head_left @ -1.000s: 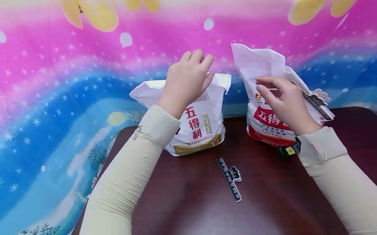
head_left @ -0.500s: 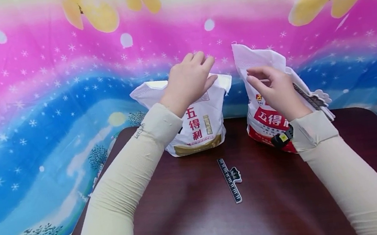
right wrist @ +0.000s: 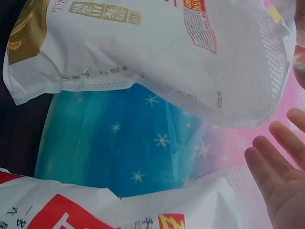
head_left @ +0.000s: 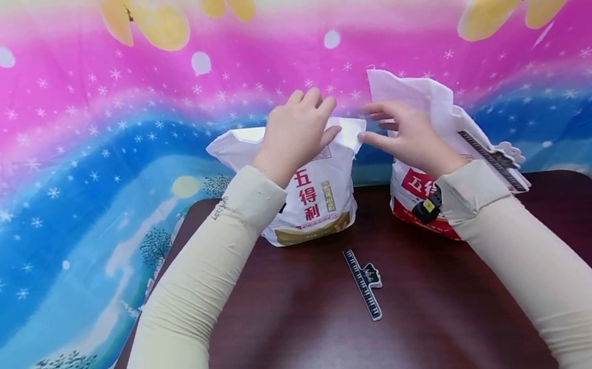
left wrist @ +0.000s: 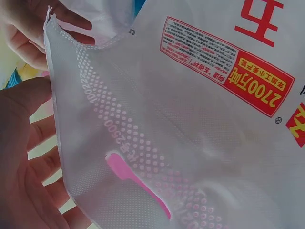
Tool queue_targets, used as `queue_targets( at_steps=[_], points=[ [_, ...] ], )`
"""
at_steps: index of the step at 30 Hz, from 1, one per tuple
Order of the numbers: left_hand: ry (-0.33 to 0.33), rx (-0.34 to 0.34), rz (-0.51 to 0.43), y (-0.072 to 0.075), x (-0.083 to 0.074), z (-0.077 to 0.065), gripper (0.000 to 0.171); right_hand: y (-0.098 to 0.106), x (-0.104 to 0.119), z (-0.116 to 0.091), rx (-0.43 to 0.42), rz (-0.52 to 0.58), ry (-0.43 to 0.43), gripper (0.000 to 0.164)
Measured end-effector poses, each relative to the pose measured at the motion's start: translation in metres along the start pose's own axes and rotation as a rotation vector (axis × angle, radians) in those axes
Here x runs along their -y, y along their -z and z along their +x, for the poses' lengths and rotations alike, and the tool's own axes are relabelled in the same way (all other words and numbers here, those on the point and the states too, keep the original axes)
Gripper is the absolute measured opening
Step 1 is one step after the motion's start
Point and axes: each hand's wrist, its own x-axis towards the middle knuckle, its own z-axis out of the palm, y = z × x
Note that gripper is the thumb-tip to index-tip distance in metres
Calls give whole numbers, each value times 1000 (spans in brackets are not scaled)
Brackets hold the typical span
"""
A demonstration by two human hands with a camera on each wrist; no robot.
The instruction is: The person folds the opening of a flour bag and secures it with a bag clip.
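A white flour bag with red and gold print stands upright at the back middle of the table. My left hand is at its top edge, thumb toward the front, fingers loosely spread. In the left wrist view, the fingers pass partly behind the bag's edge. My right hand, fingers extended and thumb apart, is by this bag's right top corner; whether it touches is unclear. Behind that hand stands a second flour bag with red print. A long piano-key clip sits on its slanted right edge.
Another piano-key clip lies on the dark wooden table in front of the bags. A printed pink and blue cloth hangs behind the table. The gold-print bag has a slot-shaped cutout near its top.
My right hand has moved left and slightly up, from in front of the red-print bag to the gold-print bag's corner, its fingers spreading. My left hand stays almost in place.
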Motion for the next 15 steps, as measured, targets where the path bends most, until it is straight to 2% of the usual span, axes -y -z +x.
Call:
queue_targets(
  at_steps=[5, 15],
  points=[
    [-7, -8, 7, -4, 1, -1, 49, -6, 0, 6, 24, -36, 29, 60],
    [-7, -4, 29, -6, 3, -3, 49, -15, 1, 20, 51, -99, 17, 63]
  ],
)
